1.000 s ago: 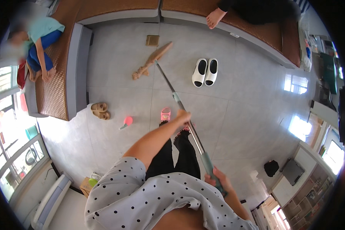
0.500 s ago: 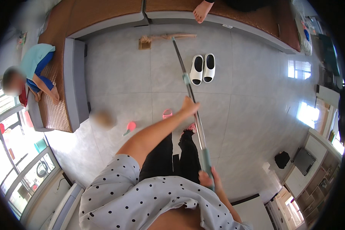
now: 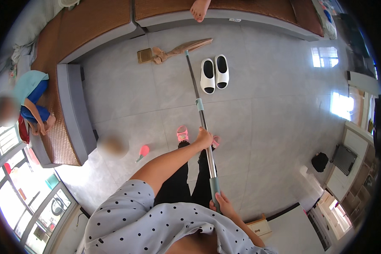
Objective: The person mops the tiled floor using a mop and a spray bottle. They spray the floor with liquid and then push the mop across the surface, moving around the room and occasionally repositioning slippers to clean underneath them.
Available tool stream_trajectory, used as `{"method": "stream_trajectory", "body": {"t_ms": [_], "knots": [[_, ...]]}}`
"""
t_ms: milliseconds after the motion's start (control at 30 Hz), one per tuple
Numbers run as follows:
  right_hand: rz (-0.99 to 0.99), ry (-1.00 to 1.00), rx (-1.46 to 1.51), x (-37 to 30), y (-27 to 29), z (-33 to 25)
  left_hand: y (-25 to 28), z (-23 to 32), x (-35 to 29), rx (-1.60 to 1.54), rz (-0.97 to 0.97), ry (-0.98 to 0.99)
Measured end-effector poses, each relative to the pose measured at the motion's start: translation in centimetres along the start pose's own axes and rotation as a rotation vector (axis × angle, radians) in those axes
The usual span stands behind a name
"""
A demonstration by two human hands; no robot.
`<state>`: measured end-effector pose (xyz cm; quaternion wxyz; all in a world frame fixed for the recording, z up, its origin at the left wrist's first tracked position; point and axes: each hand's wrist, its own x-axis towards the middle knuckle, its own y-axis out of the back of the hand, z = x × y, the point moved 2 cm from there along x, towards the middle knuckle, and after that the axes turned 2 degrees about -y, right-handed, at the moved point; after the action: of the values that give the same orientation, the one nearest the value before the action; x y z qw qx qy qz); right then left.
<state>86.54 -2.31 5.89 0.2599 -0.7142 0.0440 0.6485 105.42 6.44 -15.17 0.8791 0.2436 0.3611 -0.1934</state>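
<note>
A long mop (image 3: 210, 156) with a silver telescopic pole and grey-green grips slants away from me across the floor. My left hand (image 3: 204, 138) is closed around the metal pole at its middle. Lower down, my right hand (image 3: 224, 205) wraps the grey-green end grip near my body. At the pole's far end a brown, partly twisted cloth mop head (image 3: 178, 50) lies on the tiles, with a flat brown square piece (image 3: 144, 56) at its left end. White slippers with black insides (image 3: 214, 74) stand just right of the pole, apart from it.
Brown-topped sofas (image 3: 97, 31) run along the far and left sides. A person in a teal shirt (image 3: 29, 91) crouches on the left one; another person's bare foot (image 3: 200, 10) hangs over the far one. A pink paddle-shaped object (image 3: 144, 150) and a black bundle (image 3: 319, 161) lie on the floor.
The mop head has come a little toward me, away from the far sofa, and its cloth now lies more slanted. Both hands keep hold of the pole. My view has shifted slightly.
</note>
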Motion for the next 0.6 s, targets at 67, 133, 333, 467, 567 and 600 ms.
{"method": "stream_trajectory", "body": {"t_ms": [67, 133, 333, 467, 567, 600], "knots": [[0.002, 0.015, 0.031, 0.5, 0.5, 0.5, 0.6, 0.3, -0.1, -0.114, -0.161, 0.115], [-0.017, 0.024, 0.040, 1.6, 0.9, 0.6, 0.9, 0.4, 0.2, -0.124, -0.121, 0.088], [-0.086, 0.092, 0.165, 6.2, 1.8, -1.0, -0.1, 0.5, 4.4, -0.115, -0.028, -0.105], [-0.039, 0.134, 0.270, 10.8, 2.9, -4.2, -2.0, -0.6, 5.0, -0.305, -0.007, -0.129], [0.117, 0.249, -0.029, 11.4, 4.8, -6.0, -3.9, -6.3, 5.2, -0.303, -0.028, -0.084], [0.150, 0.224, -0.093, 11.3, 6.3, -6.7, -3.6, -7.3, 5.5, -0.231, -0.011, -0.073]]}}
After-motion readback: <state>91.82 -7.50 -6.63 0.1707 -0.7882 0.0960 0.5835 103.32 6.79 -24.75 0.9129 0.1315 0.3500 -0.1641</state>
